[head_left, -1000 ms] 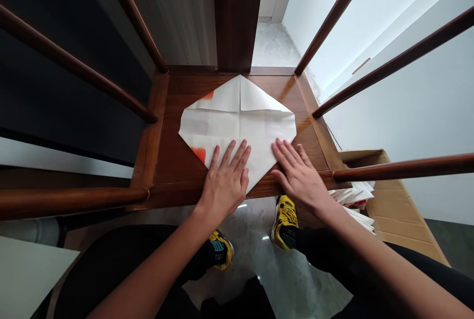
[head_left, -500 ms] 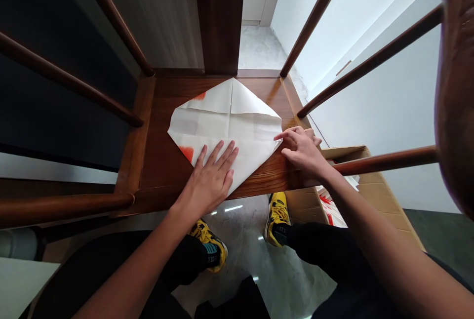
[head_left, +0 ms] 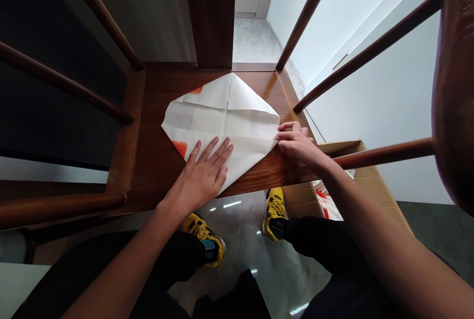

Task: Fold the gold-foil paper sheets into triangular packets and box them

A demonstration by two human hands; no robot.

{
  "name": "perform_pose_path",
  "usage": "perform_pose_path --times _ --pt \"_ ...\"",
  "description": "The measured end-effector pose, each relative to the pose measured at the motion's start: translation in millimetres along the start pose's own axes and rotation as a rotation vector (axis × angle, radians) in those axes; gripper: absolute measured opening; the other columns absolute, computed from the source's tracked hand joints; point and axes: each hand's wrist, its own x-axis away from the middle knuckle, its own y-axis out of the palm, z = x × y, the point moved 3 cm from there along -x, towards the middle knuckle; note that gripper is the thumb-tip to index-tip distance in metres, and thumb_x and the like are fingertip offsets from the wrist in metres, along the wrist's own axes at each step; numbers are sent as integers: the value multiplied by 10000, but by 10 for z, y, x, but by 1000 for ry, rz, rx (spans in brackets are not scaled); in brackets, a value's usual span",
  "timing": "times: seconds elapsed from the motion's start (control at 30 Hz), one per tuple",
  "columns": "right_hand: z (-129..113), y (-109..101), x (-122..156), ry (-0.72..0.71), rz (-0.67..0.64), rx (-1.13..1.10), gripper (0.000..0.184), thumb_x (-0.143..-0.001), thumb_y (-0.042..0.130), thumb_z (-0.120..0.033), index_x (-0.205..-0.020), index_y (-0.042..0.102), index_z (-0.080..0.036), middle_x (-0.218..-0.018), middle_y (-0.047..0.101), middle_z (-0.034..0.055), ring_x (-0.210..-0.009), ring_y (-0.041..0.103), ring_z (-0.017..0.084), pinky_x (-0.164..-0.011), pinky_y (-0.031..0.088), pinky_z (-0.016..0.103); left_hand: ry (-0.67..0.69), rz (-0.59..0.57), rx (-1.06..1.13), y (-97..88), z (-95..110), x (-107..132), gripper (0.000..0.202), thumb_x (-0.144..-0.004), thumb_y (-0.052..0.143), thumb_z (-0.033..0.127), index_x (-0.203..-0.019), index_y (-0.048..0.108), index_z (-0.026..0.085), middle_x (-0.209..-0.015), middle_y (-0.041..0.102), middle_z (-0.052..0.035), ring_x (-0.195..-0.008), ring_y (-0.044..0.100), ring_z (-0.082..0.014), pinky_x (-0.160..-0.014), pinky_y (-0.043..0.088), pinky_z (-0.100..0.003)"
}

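A folded white paper sheet [head_left: 222,121] lies diamond-shaped on a polished wooden board [head_left: 155,161], with a centre crease and orange-red marks [head_left: 180,148] near its left side. My left hand [head_left: 202,173] presses flat on the paper's lower part, fingers spread. My right hand [head_left: 296,148] is at the paper's right corner, its fingers curled and pinching that corner. The paper's lower tip is hidden under my left hand.
Round wooden rails [head_left: 381,156] and a wooden post [head_left: 209,13] surround the board. A cardboard box [head_left: 363,178] with red-printed white papers [head_left: 322,200] sits lower right. My yellow sneakers [head_left: 276,215] stand on the glossy floor below. A blurred wooden post [head_left: 455,87] fills the right edge.
My right hand has moved in from the paper's edge and closed on the right corner. My left hand stays flat on the paper, and the view has shifted slightly.
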Motion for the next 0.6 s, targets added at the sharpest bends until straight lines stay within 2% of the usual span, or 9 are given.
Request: perform_pose_path --times 0.07,0.13,0.2,0.23,0.3,0.37,0.4,0.47,0.6 --pt "3 -56 16 85 44 -5 237 -883 548 -282 -809 773 -267 -1227 572 105 -1171 492 383 -967 417 630 4 -4 -12 -3 5 2 634 -1085 360 267 -1697 199 312 -1758 238 30 -1642 194 -246 -1362 54 -541" --pt "-100 -137 104 154 152 49 271 -918 513 -280 -832 768 -246 -1242 587 127 -1231 474 412 -1010 372 671 5 -13 -30 -4 14 1 625 -1087 353 268 -1696 212 290 -1760 230 29 -1646 181 -236 -1364 56 -534" --pt "-332 -182 263 108 257 119 321 -988 453 -287 -1037 764 -227 -1390 564 142 -1338 438 435 -1081 338 694 -2 -23 -53 -5 25 -3 618 -1089 341 274 -1696 220 269 -1760 225 29 -1648 171 -230 -1366 61 -530" --pt "-481 -171 358 20 269 151 361 -1023 423 -300 -1210 722 -222 -1499 519 137 -1401 412 431 -1132 319 688 -7 -27 -66 -7 31 -6 613 -1092 332 281 -1695 224 260 -1760 222 30 -1648 167 -227 -1367 62 -528" --pt "-765 -60 548 -268 134 210 488 -1073 388 -344 -1542 486 -247 -1687 376 87 -1527 340 378 -1250 243 642 -16 -41 -94 -14 46 -10 598 -1101 309 300 -1692 237 247 -1762 210 35 -1650 156 -222 -1370 62 -524" --pt "-882 78 707 -501 -44 276 613 -1099 372 -405 -1681 211 -296 -1758 270 35 -1597 276 299 -1326 122 593 -18 -55 -118 -25 58 -12 588 -1109 285 315 -1690 243 238 -1766 188 42 -1653 139 -215 -1371 60 -519" --pt "-852 124 752 -546 -93 305 655 -1103 369 -439 -1698 122 -315 -1766 245 21 -1611 258 272 -1339 76 582 -20 -62 -127 -31 61 -13 588 -1111 277 318 -1691 238 233 -1767 175 44 -1654 131 -212 -1371 61 -517" --pt "-660 150 763 -492 -93 334 684 -1106 350 -485 -1703 52 -333 -1765 233 8 -1627 223 259 -1342 48 597 -26 -76 -133 -39 60 -13 591 -1112 269 317 -1695 218 227 -1769 157 50 -1655 120 -204 -1371 70 -514" --pt "-294 66 686 -176 89 313 657 -1120 249 -455 -1713 77 -230 -1744 279 65 -1637 168 313 -1326 87 669 -32 -88 -134 -27 50 -23 594 -1110 272 315 -1694 212 223 -1769 156 55 -1656 114 -201 -1370 76 -520"
